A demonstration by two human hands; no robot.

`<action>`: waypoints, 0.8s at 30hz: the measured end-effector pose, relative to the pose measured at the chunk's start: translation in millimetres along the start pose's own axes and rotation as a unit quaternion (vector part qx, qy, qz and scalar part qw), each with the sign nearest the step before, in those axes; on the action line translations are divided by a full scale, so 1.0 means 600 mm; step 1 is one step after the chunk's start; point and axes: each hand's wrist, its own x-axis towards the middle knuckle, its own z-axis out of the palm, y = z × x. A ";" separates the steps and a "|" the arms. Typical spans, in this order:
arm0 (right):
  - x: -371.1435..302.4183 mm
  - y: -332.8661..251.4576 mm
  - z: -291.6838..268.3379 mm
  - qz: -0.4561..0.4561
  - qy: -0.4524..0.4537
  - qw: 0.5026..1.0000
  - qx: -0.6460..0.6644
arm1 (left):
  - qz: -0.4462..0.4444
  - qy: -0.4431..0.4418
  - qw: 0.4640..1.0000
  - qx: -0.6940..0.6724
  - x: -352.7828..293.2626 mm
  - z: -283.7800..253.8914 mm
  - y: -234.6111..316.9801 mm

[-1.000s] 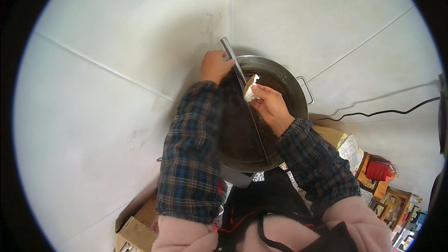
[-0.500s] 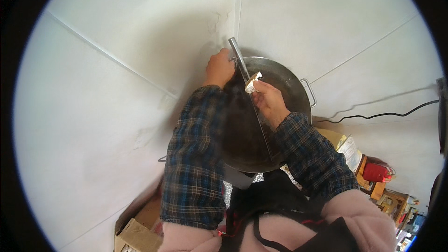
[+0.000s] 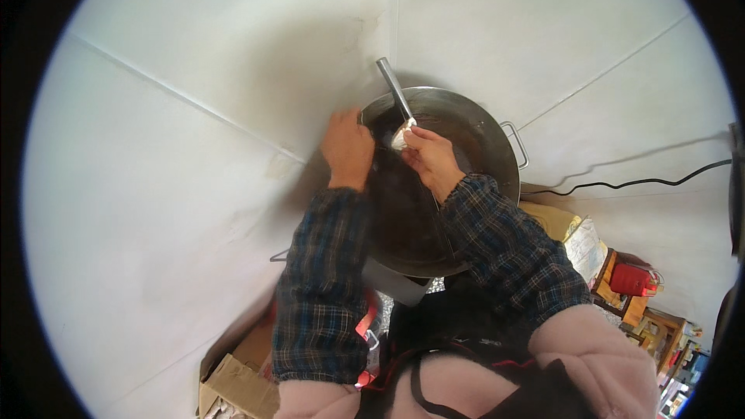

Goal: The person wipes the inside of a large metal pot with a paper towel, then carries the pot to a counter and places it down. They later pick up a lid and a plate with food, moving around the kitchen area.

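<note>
A large dark wok point(image 3: 403, 221) with a metal rim sits in the corner between the walls. A utensil with a long metal handle point(image 3: 394, 87) leans in it, the handle rising past the far rim. My right hand point(image 3: 433, 158) is over the wok, fingers pinched on a small white-and-brown piece point(image 3: 403, 134) whose kind I cannot make out. It overlaps the lower part of the handle in view. At the wok's left rim is my left hand point(image 3: 347, 151), smeared by motion, its fingertips unclear. Checked sleeves cover both forearms.
Pale walls close in on the far side and left. The wok's loop handle point(image 3: 515, 145) sticks out at right. A black cable point(image 3: 621, 185) runs along the right wall. Cardboard boxes point(image 3: 240, 384) stand at lower left; a red bag point(image 3: 632, 279) is at lower right.
My left hand has come nearer and slightly left, away from the utensil's handle. My right hand has shifted a little left, still pinching the white-and-brown piece.
</note>
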 end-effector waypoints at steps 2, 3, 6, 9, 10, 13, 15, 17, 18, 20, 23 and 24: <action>0.010 0.020 0.031 -0.012 0.019 1.000 0.018 | -0.019 -0.002 1.000 0.003 -0.019 -0.037 -0.007; 0.016 0.031 0.045 -0.022 0.031 0.999 0.013 | -0.023 0.000 1.000 0.008 -0.028 -0.055 -0.009; 0.048 0.061 0.084 -0.057 0.075 0.996 -0.007 | -0.047 -0.010 0.999 0.018 -0.045 -0.081 -0.011; 0.076 0.089 0.103 -0.089 0.073 0.993 -0.025 | -0.053 0.002 0.999 0.013 -0.051 -0.091 -0.017; 0.089 0.099 0.111 -0.087 0.081 0.993 -0.005 | -0.060 0.002 0.998 0.012 -0.053 -0.091 -0.022; 0.123 0.104 0.126 -0.034 0.154 0.987 0.043 | -0.058 0.002 0.998 0.031 -0.055 -0.091 -0.033; 0.136 0.096 0.111 -0.235 0.089 0.833 -0.493 | -0.051 0.001 0.998 0.041 -0.055 -0.082 -0.036; 0.142 0.084 0.105 -0.249 0.024 0.637 -0.729 | -0.044 0.003 0.998 0.044 -0.054 -0.082 -0.040; 0.142 0.078 0.107 -0.216 0.028 0.633 -0.743 | -0.047 -0.001 0.998 0.038 -0.053 -0.083 -0.043; 0.141 0.069 0.111 -0.164 0.025 0.623 -0.764 | -0.051 -0.008 0.998 0.024 -0.053 -0.082 -0.048; 0.138 0.064 0.123 -0.115 0.064 0.637 -0.760 | -0.051 -0.016 0.998 0.025 -0.057 -0.082 -0.055; 0.137 0.065 0.126 -0.122 0.038 0.586 -0.800 | -0.048 -0.016 0.998 0.024 -0.058 -0.082 -0.057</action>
